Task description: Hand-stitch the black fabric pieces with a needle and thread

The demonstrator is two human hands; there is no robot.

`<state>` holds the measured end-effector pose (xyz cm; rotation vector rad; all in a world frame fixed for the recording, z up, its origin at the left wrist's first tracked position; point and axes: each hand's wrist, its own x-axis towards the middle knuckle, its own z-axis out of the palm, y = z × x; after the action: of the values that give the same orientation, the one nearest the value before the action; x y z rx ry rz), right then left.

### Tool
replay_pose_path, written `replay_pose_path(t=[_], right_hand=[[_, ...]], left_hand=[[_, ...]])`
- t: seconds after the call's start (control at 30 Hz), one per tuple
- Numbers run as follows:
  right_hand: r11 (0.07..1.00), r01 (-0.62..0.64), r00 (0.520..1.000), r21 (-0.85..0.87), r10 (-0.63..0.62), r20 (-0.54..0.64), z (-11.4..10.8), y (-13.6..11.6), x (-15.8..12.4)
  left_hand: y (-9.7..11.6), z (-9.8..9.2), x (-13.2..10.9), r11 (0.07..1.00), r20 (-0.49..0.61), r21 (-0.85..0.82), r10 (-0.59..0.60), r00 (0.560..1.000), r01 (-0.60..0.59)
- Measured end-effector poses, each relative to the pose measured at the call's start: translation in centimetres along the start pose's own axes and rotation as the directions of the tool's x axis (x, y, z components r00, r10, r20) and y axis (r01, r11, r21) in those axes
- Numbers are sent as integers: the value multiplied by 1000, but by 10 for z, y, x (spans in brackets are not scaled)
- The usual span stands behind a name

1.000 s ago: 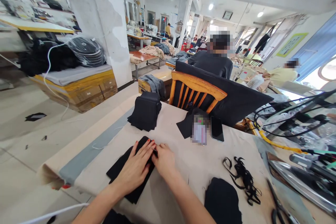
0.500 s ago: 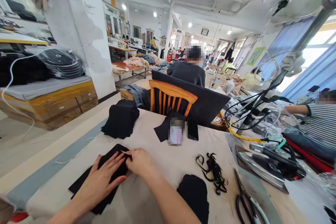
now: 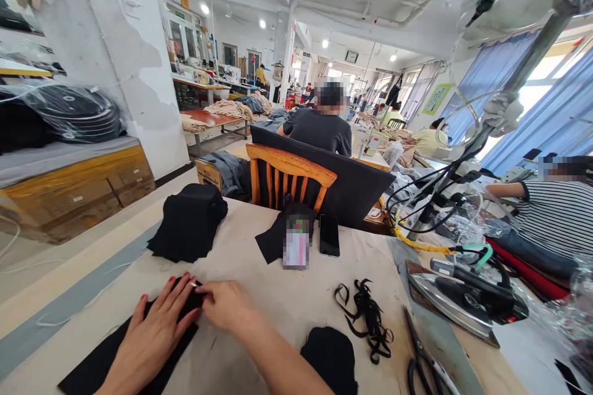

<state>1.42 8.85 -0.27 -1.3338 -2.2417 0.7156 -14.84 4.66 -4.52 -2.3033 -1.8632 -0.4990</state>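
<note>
My left hand (image 3: 151,334) lies flat with spread fingers on a long black fabric piece (image 3: 99,361) at the near left of the cloth-covered table (image 3: 259,296). My right hand (image 3: 227,303) is closed in a pinch at the far end of that piece, fingertips meeting the left hand's fingertips; something small and pale shows at the pinch. A stack of black fabric pieces (image 3: 189,222) sits beyond my hands.
Black straps (image 3: 365,315), scissors (image 3: 424,364), a black fabric pile (image 3: 331,358), an iron (image 3: 463,299), a phone (image 3: 328,235). A wooden chair (image 3: 287,182) draped in black cloth stands at the table's far edge. One person sits ahead, another in stripes at right.
The view has swung right and down, so my hands and the fabric sit lower left in view. Both hands keep their hold at the end of the fabric piece.
</note>
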Motion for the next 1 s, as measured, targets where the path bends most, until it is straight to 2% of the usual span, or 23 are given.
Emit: replay_pose_path(t=[0.1, 0.2, 0.33, 0.4, 0.43, 0.5, 0.53, 0.57, 0.6, 0.67, 0.73, 0.83, 1.0], right_hand=[[997, -16, 998, 80, 21, -65, -18, 21, -15], [987, -73, 979, 143, 98, -179, -46, 58, -38], [967, -142, 913, 210, 210, -350, -82, 113, -70], [958, -169, 877, 230, 253, -409, -93, 135, -82], [955, -179, 862, 236, 268, -431, -97, 143, -86], [950, -191, 838, 246, 288, -463, -99, 154, -90], [949, -194, 829, 250, 295, -475, -99, 158, -90], [948, -194, 821, 253, 298, -487, -98, 160, -89], [948, -191, 813, 255, 299, -500, -96, 161, -86], [952, -177, 798, 251, 288, -529, -94, 164, -80], [958, -161, 781, 236, 270, -563, -94, 166, -73], [968, -146, 755, 204, 242, -609, -99, 170, -63], [985, -105, 744, 140, 171, -646, -112, 171, -44]], left_hand=[[0, 7, -4, 997, -38, 63, 51, 998, -48], [-1, 8, -1, 995, -97, 82, 69, 993, -61], [7, -2, 2, 998, -204, -16, -59, 977, 57], [21, -10, 2, 986, -211, -107, -149, 966, 128], [32, -12, 2, 983, -207, -148, -137, 969, 107], [61, -14, 4, 972, -202, -233, -11, 979, -37], [79, -14, 6, 945, -177, -295, 95, 980, -144], [99, -13, 8, 889, -97, -380, 236, 967, -255], [119, -12, 11, 841, -18, -455, 320, 947, -292], [157, -8, 18, 796, 167, -556, 388, 906, -239], [185, -5, 22, 808, 206, -555, 362, 909, -196], [202, 1, 22, 825, 220, -544, 317, 923, -154], [199, 10, 17, 782, 216, -594, 381, 899, -188]])
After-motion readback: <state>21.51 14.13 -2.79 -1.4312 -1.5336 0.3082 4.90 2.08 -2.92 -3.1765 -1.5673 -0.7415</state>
